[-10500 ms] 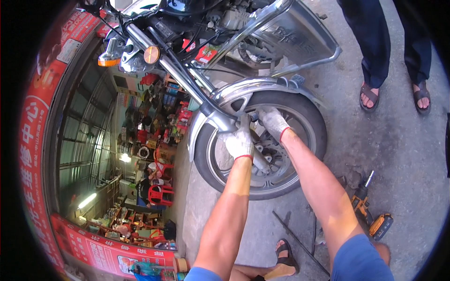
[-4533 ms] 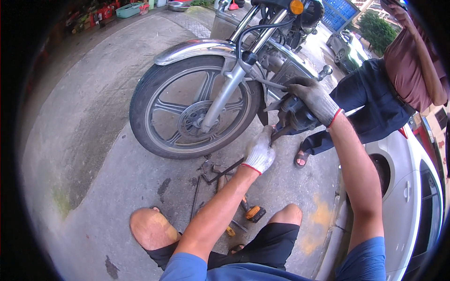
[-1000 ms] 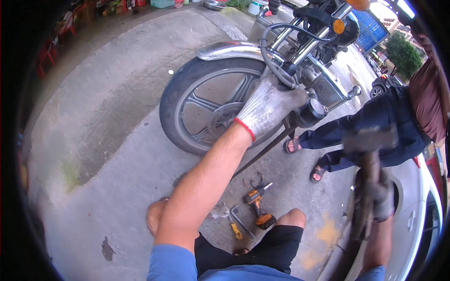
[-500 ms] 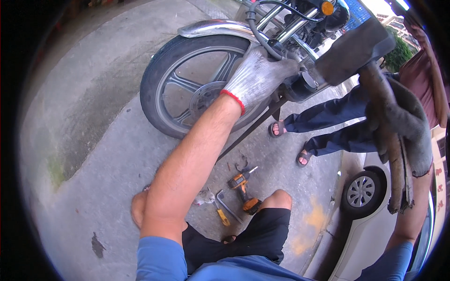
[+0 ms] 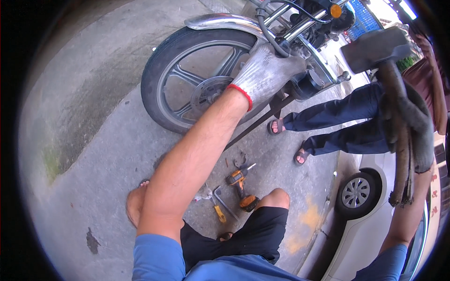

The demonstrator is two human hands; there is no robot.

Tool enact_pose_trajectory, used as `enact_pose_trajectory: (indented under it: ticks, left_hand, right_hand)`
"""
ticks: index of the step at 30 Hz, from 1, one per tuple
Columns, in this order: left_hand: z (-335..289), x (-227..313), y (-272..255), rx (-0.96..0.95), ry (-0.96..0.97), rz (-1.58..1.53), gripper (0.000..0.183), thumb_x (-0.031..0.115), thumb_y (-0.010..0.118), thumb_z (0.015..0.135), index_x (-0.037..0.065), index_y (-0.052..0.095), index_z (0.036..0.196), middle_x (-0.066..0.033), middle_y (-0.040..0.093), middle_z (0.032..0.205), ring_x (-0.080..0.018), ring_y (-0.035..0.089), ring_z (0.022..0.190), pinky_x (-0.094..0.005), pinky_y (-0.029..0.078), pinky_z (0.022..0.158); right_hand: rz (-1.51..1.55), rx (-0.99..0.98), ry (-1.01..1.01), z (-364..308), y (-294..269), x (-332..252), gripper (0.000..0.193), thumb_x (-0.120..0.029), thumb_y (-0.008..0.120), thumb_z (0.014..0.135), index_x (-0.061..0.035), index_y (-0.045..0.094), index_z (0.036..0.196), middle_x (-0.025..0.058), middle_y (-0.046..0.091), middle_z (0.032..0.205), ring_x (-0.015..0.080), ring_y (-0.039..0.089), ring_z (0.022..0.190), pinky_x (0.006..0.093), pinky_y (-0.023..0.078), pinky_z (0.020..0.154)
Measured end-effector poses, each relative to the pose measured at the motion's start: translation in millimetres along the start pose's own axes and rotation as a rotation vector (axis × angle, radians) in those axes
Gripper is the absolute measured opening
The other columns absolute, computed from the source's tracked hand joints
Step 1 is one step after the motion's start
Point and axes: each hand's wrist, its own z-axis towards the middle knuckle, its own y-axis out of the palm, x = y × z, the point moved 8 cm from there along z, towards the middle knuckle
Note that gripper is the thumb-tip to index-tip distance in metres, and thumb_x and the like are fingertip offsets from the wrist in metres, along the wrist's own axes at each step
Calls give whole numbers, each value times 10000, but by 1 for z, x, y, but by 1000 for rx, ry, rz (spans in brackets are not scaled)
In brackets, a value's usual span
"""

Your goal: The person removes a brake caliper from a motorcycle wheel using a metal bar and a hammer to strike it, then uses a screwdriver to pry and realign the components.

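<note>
My left hand [image 5: 271, 74], in a whitish knit glove with a red cuff, is closed at the front of a motorcycle [image 5: 300, 33], beside a black cylindrical part [image 5: 307, 85]. Its fingers curl out of sight, so what they grip is hidden. From below that part a long dark flat bar [image 5: 255, 124] slants down past my forearm. My right hand [image 5: 417, 126], in a dark grey glove, is wrapped round the worn wooden handle of a hammer [image 5: 375, 50]. The blocky dark hammer head is raised to the right of the cylindrical part, apart from it.
The front wheel [image 5: 201, 79] stands left of my arm. On the concrete between my legs lie an orange-black cordless drill [image 5: 239, 185], a yellow-handled screwdriver [image 5: 219, 213] and a bent metal wrench [image 5: 226, 202]. A person in dark trousers [image 5: 337, 112] stands close by; a parked car [image 5: 365, 229] is at right.
The hammer has swung right, away from the black cylindrical part, uncovering a metal bar with a rounded end. My left hand keeps its place on the motorcycle; the whole view has shifted slightly.
</note>
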Motion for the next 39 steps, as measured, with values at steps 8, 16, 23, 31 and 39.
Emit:
enact_pose_trajectory:
  ticks: [8, 16, 23, 31, 39]
  left_hand:
    - [-2, 4, 9, -133, -177, -83, 328, 291, 618, 892, -12, 679, 1001, -107, 677, 902, -151, 649, 777, -292, 532, 657]
    - [-5, 9, 14, -60, -52, -67, 307, 281, 606, 903, 7, 671, 1027, -113, 670, 890, -158, 629, 790, -333, 508, 711]
    - [-6, 9, 13, -87, -107, -97, 384, 353, 593, 936, -11, 664, 1039, -144, 679, 866, -197, 665, 757, -342, 527, 629]
    - [-10, 15, 20, -97, -133, -256, 358, 315, 613, 925, 8, 637, 1108, -102, 659, 993, -169, 639, 868, -303, 523, 744]
    - [-14, -13, 44, 39, -335, -649, 170, 129, 565, 948, -20, 620, 1007, -51, 646, 865, -128, 633, 780, -279, 513, 665]
  right_hand:
    - [180, -84, 263, -11, 30, 22, 520, -156, 626, 853, 105, 456, 1269, 111, 605, 788, 136, 543, 446, 228, 467, 393]
    - [68, 117, -92, -1, -29, 7, 514, -236, 675, 872, 53, 506, 1262, 102, 626, 848, 138, 614, 538, 196, 499, 450]
    - [212, -134, 245, -13, 26, 21, 514, -171, 621, 901, 96, 428, 1295, 113, 618, 770, 141, 599, 475, 210, 507, 420]
    - [295, -197, 309, -22, 34, 37, 656, -138, 693, 860, 100, 353, 1368, 120, 621, 783, 160, 613, 479, 239, 513, 387]
    - [271, -212, 323, -27, 24, 40, 669, -123, 694, 856, 94, 340, 1380, 122, 611, 783, 164, 615, 483, 243, 510, 388]
